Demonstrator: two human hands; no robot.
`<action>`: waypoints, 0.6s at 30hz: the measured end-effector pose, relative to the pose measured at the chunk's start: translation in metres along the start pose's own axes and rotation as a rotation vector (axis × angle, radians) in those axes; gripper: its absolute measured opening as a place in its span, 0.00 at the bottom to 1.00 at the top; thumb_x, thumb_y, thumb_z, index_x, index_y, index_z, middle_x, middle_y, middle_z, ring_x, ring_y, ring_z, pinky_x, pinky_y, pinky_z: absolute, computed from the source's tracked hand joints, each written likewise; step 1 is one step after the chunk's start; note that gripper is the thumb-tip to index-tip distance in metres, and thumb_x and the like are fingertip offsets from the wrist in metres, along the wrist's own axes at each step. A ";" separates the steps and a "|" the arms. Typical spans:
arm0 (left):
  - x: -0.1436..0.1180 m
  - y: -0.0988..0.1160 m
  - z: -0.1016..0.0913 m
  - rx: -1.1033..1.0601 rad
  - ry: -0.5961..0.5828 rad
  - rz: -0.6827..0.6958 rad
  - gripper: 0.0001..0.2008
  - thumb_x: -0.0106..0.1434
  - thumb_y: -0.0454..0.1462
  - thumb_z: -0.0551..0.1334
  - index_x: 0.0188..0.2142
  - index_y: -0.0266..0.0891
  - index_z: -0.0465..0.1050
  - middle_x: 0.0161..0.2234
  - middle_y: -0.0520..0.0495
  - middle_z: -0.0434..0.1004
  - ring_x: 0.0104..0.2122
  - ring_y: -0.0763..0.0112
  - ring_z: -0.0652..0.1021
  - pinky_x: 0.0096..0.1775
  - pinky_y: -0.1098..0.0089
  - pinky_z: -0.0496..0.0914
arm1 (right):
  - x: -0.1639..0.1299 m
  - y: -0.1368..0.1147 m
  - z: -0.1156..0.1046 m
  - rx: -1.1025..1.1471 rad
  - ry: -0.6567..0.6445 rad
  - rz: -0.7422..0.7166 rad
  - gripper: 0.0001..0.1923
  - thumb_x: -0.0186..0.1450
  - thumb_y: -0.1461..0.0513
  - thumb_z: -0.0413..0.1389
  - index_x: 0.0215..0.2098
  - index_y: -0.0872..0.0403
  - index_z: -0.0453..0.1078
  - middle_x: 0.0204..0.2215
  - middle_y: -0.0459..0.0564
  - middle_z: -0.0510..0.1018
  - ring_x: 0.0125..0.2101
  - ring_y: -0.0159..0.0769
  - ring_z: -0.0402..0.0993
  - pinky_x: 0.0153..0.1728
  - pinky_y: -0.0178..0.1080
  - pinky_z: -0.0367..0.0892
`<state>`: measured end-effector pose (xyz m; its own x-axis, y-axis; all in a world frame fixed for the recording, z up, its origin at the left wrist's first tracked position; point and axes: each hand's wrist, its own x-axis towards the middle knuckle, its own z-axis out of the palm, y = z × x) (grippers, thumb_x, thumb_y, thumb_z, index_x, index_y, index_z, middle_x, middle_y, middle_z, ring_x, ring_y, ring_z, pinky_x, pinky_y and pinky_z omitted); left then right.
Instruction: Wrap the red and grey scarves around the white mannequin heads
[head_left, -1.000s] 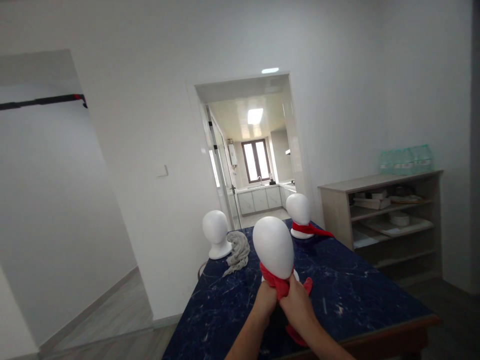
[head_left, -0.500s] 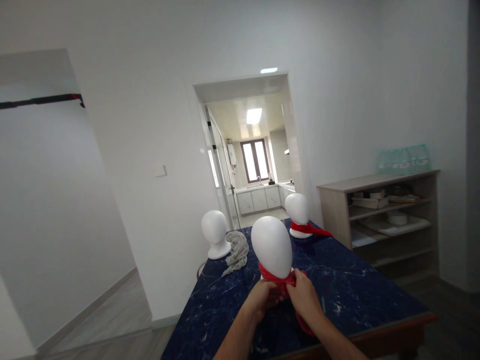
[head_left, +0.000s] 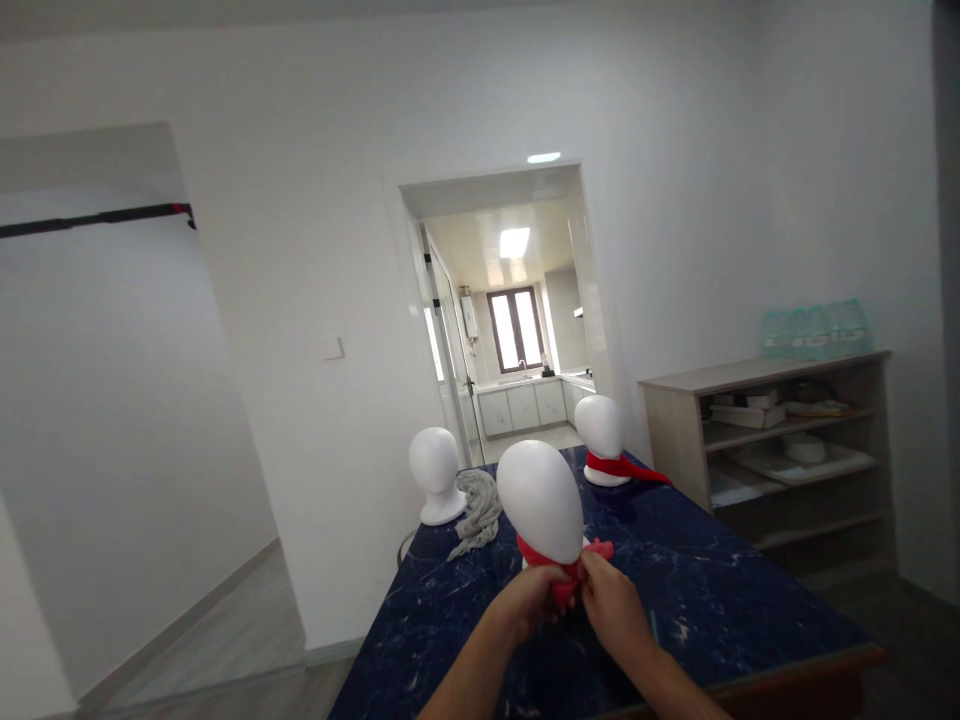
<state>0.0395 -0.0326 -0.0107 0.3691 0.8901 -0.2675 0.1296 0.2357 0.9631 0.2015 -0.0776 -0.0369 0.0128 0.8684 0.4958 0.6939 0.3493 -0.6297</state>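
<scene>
A white mannequin head (head_left: 538,500) stands nearest me on the dark blue table, tilted slightly, with a red scarf (head_left: 534,556) wrapped round its neck. My left hand (head_left: 531,600) is closed on the scarf just below the head's chin side. Close beside it, my right hand (head_left: 606,592) pinches the scarf at the neck's right. A bunched red end sticks out past the right fingers, and another bunch shows between the hands. The fingertips are partly hidden by the cloth and the hands themselves.
On the blue marbled table (head_left: 720,590), a second white head (head_left: 435,470) stands at the left by a grey scarf (head_left: 478,510). Another white head (head_left: 600,428) at the back right wears a red scarf (head_left: 626,468). A wooden shelf (head_left: 757,368) holding water bottles (head_left: 816,330) is at the right.
The scarf end that hung down below my right hand is no longer seen there; red cloth now bunches between the hands. Both hands stay at the neck. The view has shifted slightly.
</scene>
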 end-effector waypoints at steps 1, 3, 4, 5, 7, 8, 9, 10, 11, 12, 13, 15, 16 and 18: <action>0.000 0.001 -0.001 -0.013 -0.011 -0.016 0.11 0.54 0.43 0.68 0.30 0.37 0.79 0.24 0.48 0.78 0.22 0.74 0.71 0.27 0.72 0.59 | -0.002 0.000 0.000 0.028 -0.008 -0.025 0.17 0.66 0.73 0.47 0.42 0.51 0.73 0.39 0.49 0.80 0.39 0.38 0.77 0.41 0.36 0.64; 0.000 0.002 -0.003 -0.038 -0.033 -0.050 0.11 0.53 0.44 0.68 0.29 0.37 0.77 0.24 0.50 0.76 0.22 0.76 0.71 0.27 0.73 0.59 | -0.006 -0.001 -0.002 0.066 -0.028 -0.085 0.21 0.63 0.73 0.49 0.47 0.50 0.74 0.47 0.50 0.78 0.43 0.38 0.78 0.45 0.36 0.66; 0.000 0.002 -0.004 -0.047 -0.048 -0.062 0.12 0.53 0.44 0.69 0.28 0.37 0.77 0.23 0.51 0.75 0.22 0.76 0.71 0.27 0.73 0.59 | -0.008 -0.001 -0.003 0.072 -0.042 -0.109 0.23 0.62 0.72 0.51 0.50 0.49 0.75 0.51 0.50 0.77 0.46 0.38 0.77 0.47 0.36 0.67; 0.000 0.003 -0.005 -0.055 -0.068 -0.072 0.12 0.53 0.44 0.69 0.27 0.37 0.76 0.23 0.51 0.74 0.22 0.76 0.70 0.27 0.73 0.58 | -0.009 -0.001 -0.004 0.068 -0.056 -0.120 0.25 0.61 0.72 0.53 0.53 0.48 0.75 0.53 0.51 0.75 0.48 0.39 0.77 0.49 0.36 0.67; 0.000 0.002 -0.006 -0.074 -0.113 -0.089 0.12 0.53 0.44 0.68 0.27 0.37 0.76 0.21 0.52 0.71 0.20 0.76 0.68 0.26 0.73 0.56 | -0.011 0.000 -0.005 0.042 -0.074 -0.102 0.25 0.61 0.69 0.57 0.56 0.46 0.74 0.55 0.51 0.74 0.49 0.41 0.77 0.49 0.37 0.68; -0.001 0.002 -0.006 -0.086 -0.136 -0.096 0.12 0.54 0.44 0.68 0.26 0.37 0.75 0.19 0.53 0.69 0.20 0.77 0.66 0.26 0.73 0.56 | -0.012 0.001 -0.005 0.027 -0.078 -0.085 0.24 0.62 0.68 0.58 0.55 0.47 0.75 0.54 0.51 0.74 0.48 0.41 0.78 0.49 0.38 0.68; -0.002 0.002 -0.008 -0.098 -0.157 -0.102 0.12 0.55 0.44 0.68 0.26 0.38 0.74 0.18 0.54 0.66 0.19 0.77 0.64 0.25 0.73 0.55 | -0.012 0.003 -0.005 0.014 -0.080 -0.071 0.21 0.62 0.66 0.59 0.53 0.47 0.76 0.53 0.51 0.75 0.47 0.42 0.78 0.48 0.38 0.69; -0.003 0.001 -0.009 -0.109 -0.176 -0.108 0.13 0.55 0.45 0.68 0.25 0.39 0.72 0.18 0.55 0.63 0.18 0.77 0.62 0.25 0.73 0.55 | -0.012 0.005 -0.004 0.003 -0.078 -0.061 0.18 0.63 0.65 0.60 0.50 0.48 0.76 0.52 0.51 0.75 0.46 0.41 0.78 0.47 0.38 0.69; -0.004 0.000 -0.010 -0.117 -0.191 -0.113 0.14 0.55 0.45 0.69 0.24 0.39 0.70 0.17 0.56 0.61 0.18 0.78 0.61 0.25 0.74 0.54 | -0.012 0.007 -0.003 -0.005 -0.074 -0.055 0.14 0.64 0.65 0.60 0.47 0.48 0.77 0.51 0.51 0.76 0.45 0.41 0.78 0.46 0.38 0.69; -0.006 -0.001 -0.012 -0.122 -0.201 -0.115 0.15 0.55 0.46 0.69 0.23 0.40 0.68 0.17 0.56 0.60 0.18 0.78 0.60 0.25 0.74 0.54 | -0.012 0.008 -0.003 -0.011 -0.069 -0.052 0.10 0.65 0.64 0.59 0.44 0.49 0.77 0.49 0.51 0.76 0.44 0.41 0.78 0.45 0.38 0.69; -0.006 -0.002 -0.014 -0.125 -0.204 -0.114 0.15 0.54 0.45 0.69 0.24 0.40 0.68 0.18 0.56 0.61 0.18 0.79 0.59 0.24 0.74 0.52 | -0.011 0.010 -0.003 -0.011 -0.066 -0.047 0.08 0.65 0.64 0.58 0.42 0.50 0.77 0.48 0.51 0.76 0.43 0.40 0.78 0.45 0.37 0.69; -0.007 -0.005 -0.018 -0.122 -0.185 -0.096 0.13 0.52 0.44 0.70 0.27 0.38 0.71 0.20 0.56 0.64 0.17 0.81 0.59 0.23 0.75 0.49 | -0.010 0.011 -0.005 0.010 -0.070 -0.037 0.05 0.65 0.64 0.57 0.36 0.52 0.76 0.46 0.52 0.77 0.42 0.40 0.78 0.44 0.36 0.68; -0.006 -0.007 -0.019 -0.117 -0.166 -0.081 0.13 0.51 0.43 0.70 0.29 0.38 0.73 0.20 0.56 0.65 0.17 0.82 0.59 0.23 0.75 0.47 | -0.009 0.011 -0.007 0.042 -0.088 -0.041 0.06 0.65 0.65 0.56 0.33 0.52 0.76 0.44 0.52 0.78 0.42 0.39 0.78 0.43 0.36 0.68; -0.004 -0.011 -0.021 -0.095 -0.120 -0.047 0.14 0.50 0.43 0.70 0.34 0.36 0.76 0.21 0.55 0.67 0.16 0.82 0.61 0.22 0.75 0.47 | -0.005 0.011 -0.013 0.168 -0.155 -0.064 0.07 0.64 0.65 0.56 0.30 0.53 0.76 0.41 0.50 0.80 0.40 0.38 0.77 0.42 0.35 0.67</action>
<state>0.0167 -0.0308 -0.0199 0.4727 0.8257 -0.3079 0.0639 0.3163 0.9465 0.2185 -0.0824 -0.0386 -0.1468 0.8817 0.4484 0.5597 0.4478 -0.6972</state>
